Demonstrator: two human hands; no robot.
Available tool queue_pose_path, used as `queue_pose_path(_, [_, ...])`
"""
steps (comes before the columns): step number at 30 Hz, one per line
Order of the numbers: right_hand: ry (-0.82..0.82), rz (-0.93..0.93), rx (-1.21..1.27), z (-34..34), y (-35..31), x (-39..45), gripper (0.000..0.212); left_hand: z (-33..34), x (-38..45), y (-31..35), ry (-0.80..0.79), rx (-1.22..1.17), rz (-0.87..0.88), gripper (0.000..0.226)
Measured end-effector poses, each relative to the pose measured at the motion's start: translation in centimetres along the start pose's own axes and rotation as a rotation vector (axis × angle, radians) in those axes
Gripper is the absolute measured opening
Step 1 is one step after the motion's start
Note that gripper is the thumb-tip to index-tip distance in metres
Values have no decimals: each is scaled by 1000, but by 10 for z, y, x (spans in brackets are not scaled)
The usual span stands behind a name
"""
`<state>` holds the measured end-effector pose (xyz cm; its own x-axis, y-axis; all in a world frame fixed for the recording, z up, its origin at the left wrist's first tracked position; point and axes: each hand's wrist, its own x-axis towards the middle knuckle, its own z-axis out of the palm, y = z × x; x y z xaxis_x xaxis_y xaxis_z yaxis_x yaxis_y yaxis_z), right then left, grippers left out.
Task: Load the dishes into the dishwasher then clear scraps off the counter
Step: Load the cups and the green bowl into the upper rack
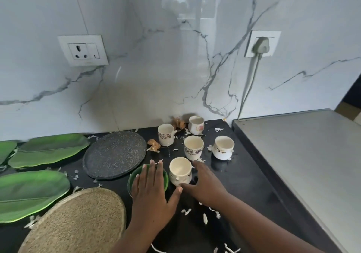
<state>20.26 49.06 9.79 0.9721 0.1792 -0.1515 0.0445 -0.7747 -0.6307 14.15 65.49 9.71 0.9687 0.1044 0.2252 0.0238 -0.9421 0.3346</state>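
My left hand (pixel 151 192) lies flat with its fingers spread over a small green bowl (pixel 166 178) on the black counter (pixel 244 178). My right hand (pixel 205 182) rests against the right side of a cream cup (pixel 179 169), with its fingers not closed round it. Behind stand several more cups: two with purple flowers (pixel 166 135) (pixel 193 148), a white one (pixel 223 148) and one with a pink flower (pixel 196 125). A dark speckled plate (pixel 115 155) lies to the left. Brown peels (pixel 154 145) and white shreds (pixel 186 211) litter the counter.
Green leaf-shaped plates (pixel 48 149) (pixel 29 194) lie at the left, and a round tan woven mat (pixel 78 223) at the front left. A raised steel surface (pixel 302 155) borders the counter on the right. The marble wall carries a socket (pixel 83 50) and a plugged cable (pixel 260 45).
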Motion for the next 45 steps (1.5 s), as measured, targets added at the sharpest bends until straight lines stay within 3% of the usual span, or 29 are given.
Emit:
queue_pose_path(8, [20, 4, 97, 16, -7, 25, 84, 2, 9, -8, -30, 48, 4, 97])
queue_pose_path(14, [139, -25, 376, 1, -4, 9, 68, 4, 13, 3, -31, -3, 35, 97])
queue_pose_path(17, [197, 27, 672, -31, 9, -15, 64, 8, 13, 19, -26, -57, 117, 93])
queue_pose_path(22, [218, 165, 1485, -99, 58, -81, 50, 23, 11, 78, -62, -145, 368, 77])
queue_pose_path(27, [454, 244, 1691, -143, 133, -175, 90, 50, -14, 171, -144, -315, 662, 65])
queue_pose_path(29, [533, 275, 1697, -146, 153, -207, 94, 59, -26, 201, -193, -352, 765, 64])
queue_pose_path(35, [1004, 300, 1853, -160, 243, -330, 89, 97, -99, 317, -356, -281, 1104, 68])
queue_pose_path(37, [1113, 423, 1842, -160, 278, -369, 76, 113, -126, 350, -410, -202, 1199, 69])
queue_pose_path(40, [1191, 804, 1704, -147, 348, -434, 51, 140, -176, 398, -502, -112, 1291, 71])
queue_pose_path(45, [819, 1309, 1244, -83, 442, -516, 108, 194, -241, 443, -662, 67, 1339, 85])
